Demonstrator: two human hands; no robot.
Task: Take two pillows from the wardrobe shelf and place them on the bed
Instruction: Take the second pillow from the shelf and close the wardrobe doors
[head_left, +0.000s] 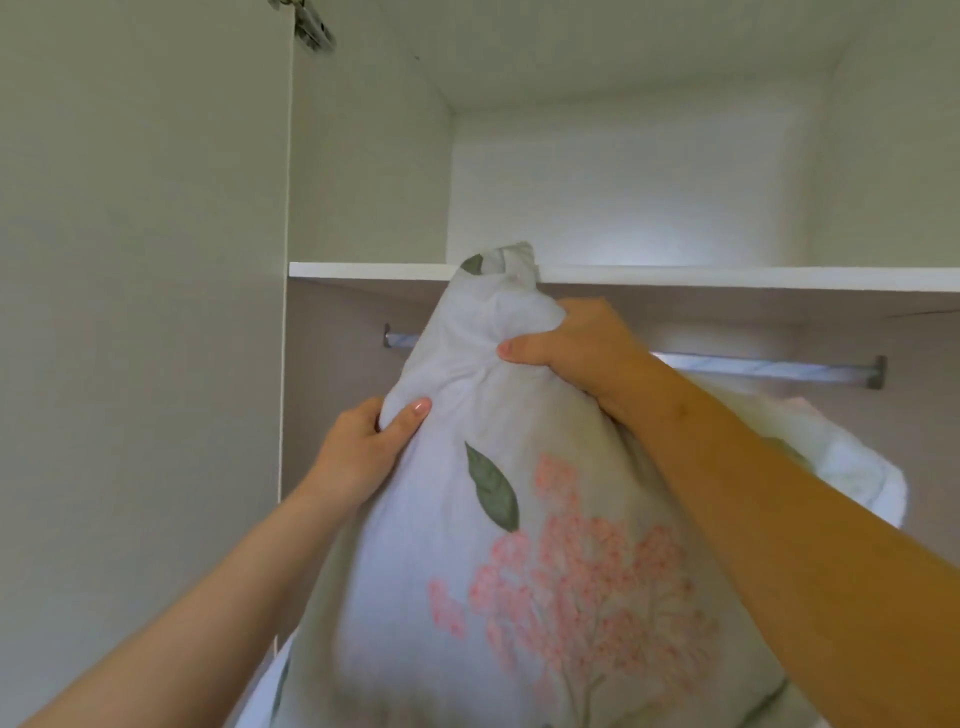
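A white pillow (483, 561) printed with pink flowers and green leaves hangs in front of me, below the white wardrobe shelf (727, 278). Its top corner reaches just past the shelf's front edge. My left hand (371, 447) grips the pillow's upper left side, thumb on the fabric. My right hand (576, 348) bunches the cloth near the top right. More white fabric, possibly a second pillow (857, 467), shows behind my right forearm, mostly hidden. The shelf top above looks bare from this angle. The bed is out of view.
The open wardrobe door (140, 312) stands at the left with a hinge (311, 28) at the top. A metal hanging rail (769, 369) runs under the shelf. The wardrobe's back panel and side walls enclose the space.
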